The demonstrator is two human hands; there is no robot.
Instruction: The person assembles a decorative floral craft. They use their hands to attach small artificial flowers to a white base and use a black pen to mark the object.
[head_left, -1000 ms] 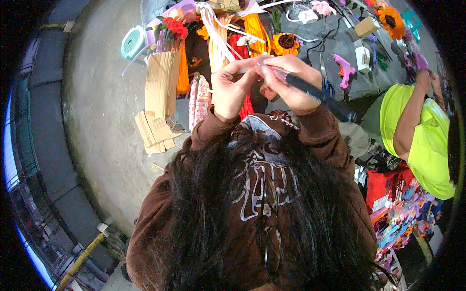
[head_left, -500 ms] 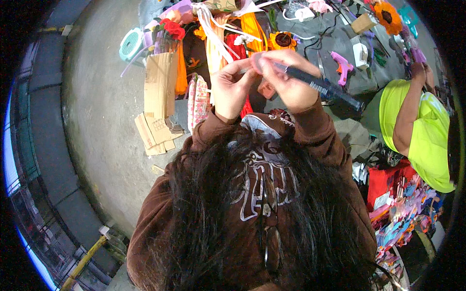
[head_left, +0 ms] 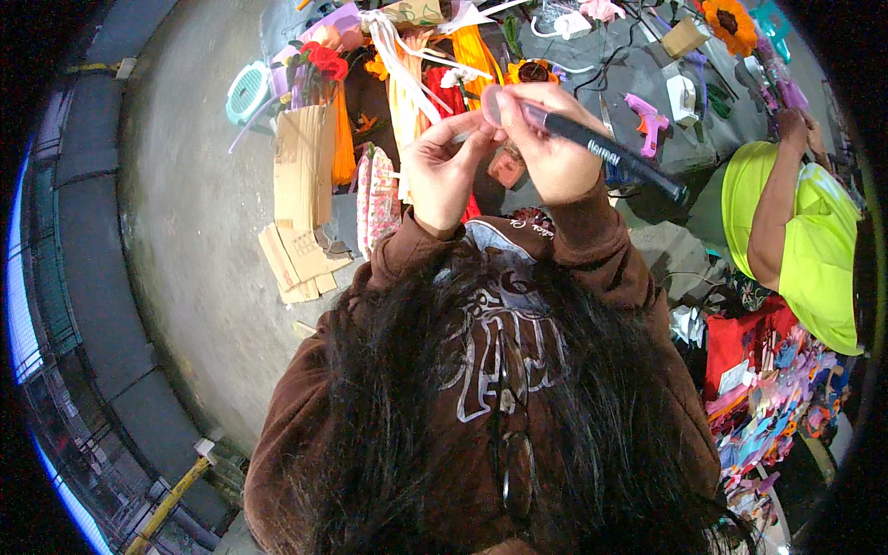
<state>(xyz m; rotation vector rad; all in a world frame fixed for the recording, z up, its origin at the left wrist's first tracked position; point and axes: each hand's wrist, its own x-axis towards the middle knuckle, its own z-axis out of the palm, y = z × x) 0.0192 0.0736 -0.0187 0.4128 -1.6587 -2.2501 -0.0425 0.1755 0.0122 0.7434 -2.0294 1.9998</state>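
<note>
My right hand [head_left: 562,159] is closed around a slim stick-shaped tool with a black handle [head_left: 624,165] that slants down to the right. Its front part is pale and purplish, ending near a rounded pinkish piece [head_left: 491,105] at my fingertips. Beside it, my left hand [head_left: 438,174] is pinched shut close to the right fingertips. A small pale sliver shows between its fingers, too small to name. Beneath the hands lie a small reddish-pink block [head_left: 507,166] and bundles of yellow, peach and red strips [head_left: 410,92].
A pink glue gun [head_left: 646,122] and a white charger-like block [head_left: 683,100] lie at right. Sunflowers [head_left: 729,28], red flowers [head_left: 326,61], cardboard [head_left: 302,166] and a floral pouch [head_left: 377,199] surround the work. A teal stool [head_left: 248,92] stands left; a person in a lime shirt [head_left: 814,231] sits right.
The tool and my right hand have shifted slightly; the handle now sits a little lower. The rounded pinkish piece is more upright. My left hand stays nearly still.
</note>
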